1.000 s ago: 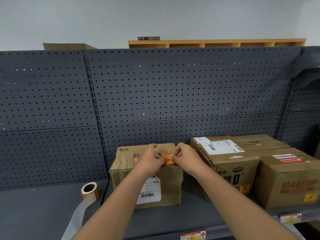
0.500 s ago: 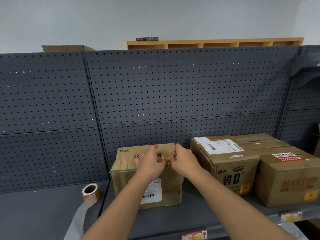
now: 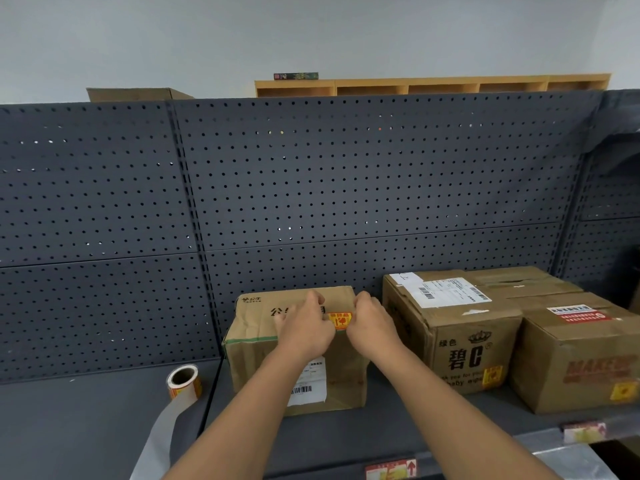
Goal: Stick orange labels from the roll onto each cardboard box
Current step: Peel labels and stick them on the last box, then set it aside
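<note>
I am pressing an orange label (image 3: 340, 320) against the upper front of the left cardboard box (image 3: 263, 362), just under its top edge. My left hand (image 3: 304, 332) is curled at the label's left end and my right hand (image 3: 372, 325) is curled at its right end, the fingertips of both touching the sticker and the cardboard; whether they are pinching its corners or only pushing it flat I cannot tell. Below my left wrist, a white shipping slip (image 3: 310, 384) is sitting on the same box face.

Right of my right hand, just beside the box I am working on, the middle box (image 3: 460, 344) is standing with a small orange label (image 3: 492, 375) low on its front and a white slip on top. Touching it further right, the right box (image 3: 575, 368) is showing an orange label (image 3: 623, 391) at its lower front corner. All three boxes are closed, so their contents are hidden.

Left of my left forearm and well apart from the box, the label roll (image 3: 183, 382) is standing on edge on the grey shelf (image 3: 69, 420), its bare backing strip (image 3: 159, 441) trailing toward the shelf's front edge. Open shelf is lying left of the roll. The pegboard back panel (image 3: 311, 188) is rising directly behind the boxes.
</note>
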